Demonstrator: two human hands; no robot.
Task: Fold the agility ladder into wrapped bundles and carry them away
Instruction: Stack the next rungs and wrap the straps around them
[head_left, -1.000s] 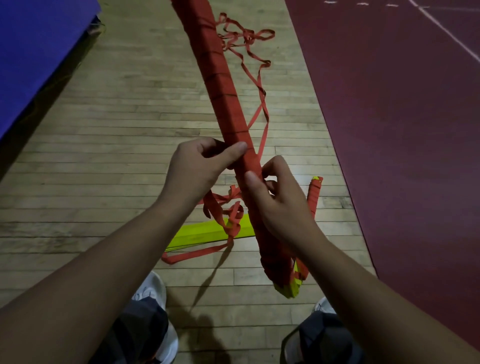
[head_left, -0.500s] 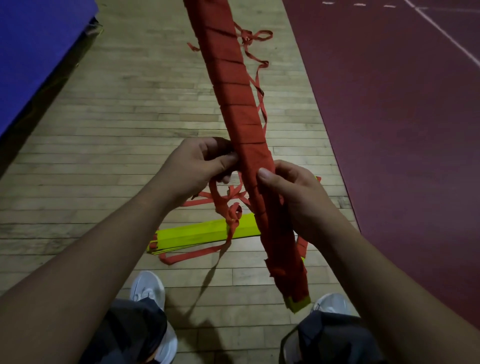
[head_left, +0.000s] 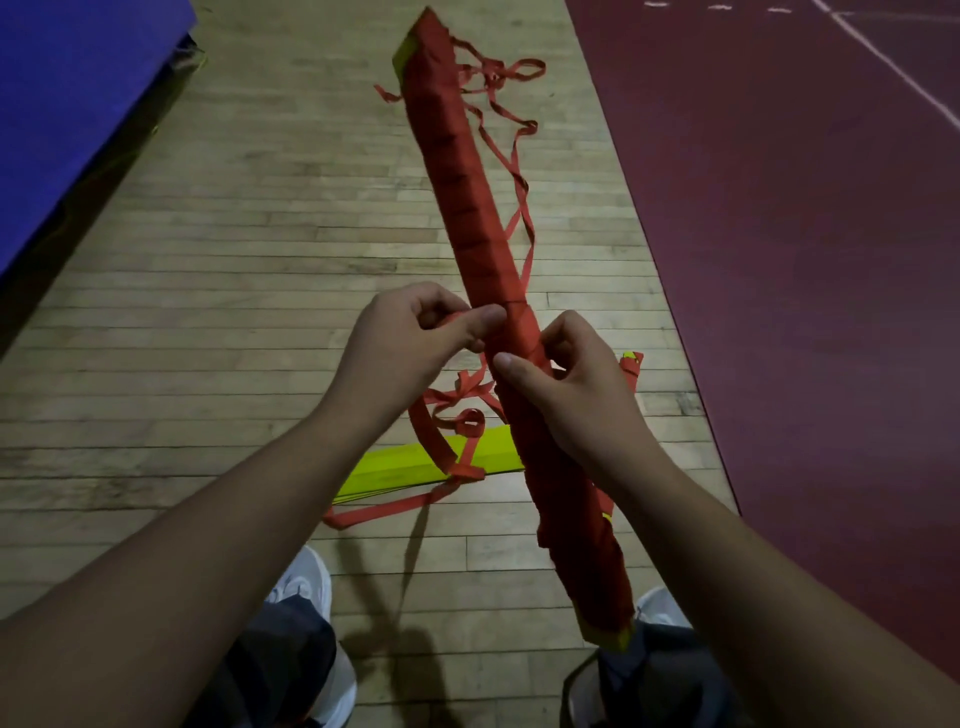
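Head view: left hand (head_left: 410, 345) pinch-grip on strap (head_left: 428, 439), right hand (head_left: 566, 395) curled round bundle (head_left: 467, 171) (tilted)

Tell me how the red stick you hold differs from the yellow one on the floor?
The held bundle is wrapped in red strap, tilted, gripped by the left hand and right hand. The floor bundle shows bare yellow, lies flat, untouched. Both show yellow rungs.

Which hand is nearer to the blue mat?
Left. The left hand pinches the strap on the bundle's side facing the blue mat; the right hand grips the bundle on the other side.
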